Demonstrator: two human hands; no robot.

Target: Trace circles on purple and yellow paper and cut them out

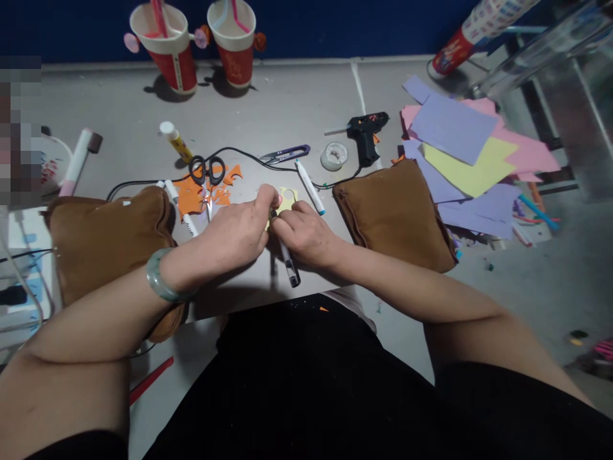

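Observation:
My left hand [242, 231] and my right hand [306, 235] meet over the near part of the table. A pen [288, 263] with a clear barrel and black end slants toward me from between them; my right hand's bent fingers are closed on it. My left hand's thumb and forefinger are pinched beside the pen's far end; what they hold is hidden. Just beyond the fingertips shows yellow paper [287, 203] with a round cutout. A white marker [310, 186] with blue ends lies beyond my right hand. Black-handled scissors [207, 172] rest on orange paper scraps [191, 198].
Brown cushions flank my arms, one left [112, 246], one right [395, 214]. Farther back are a glue stick [176, 142], thread snips [286, 154], tape roll [334, 156], glue gun [366, 137] and two paper cups [175, 61]. Coloured paper [454, 128] is piled right.

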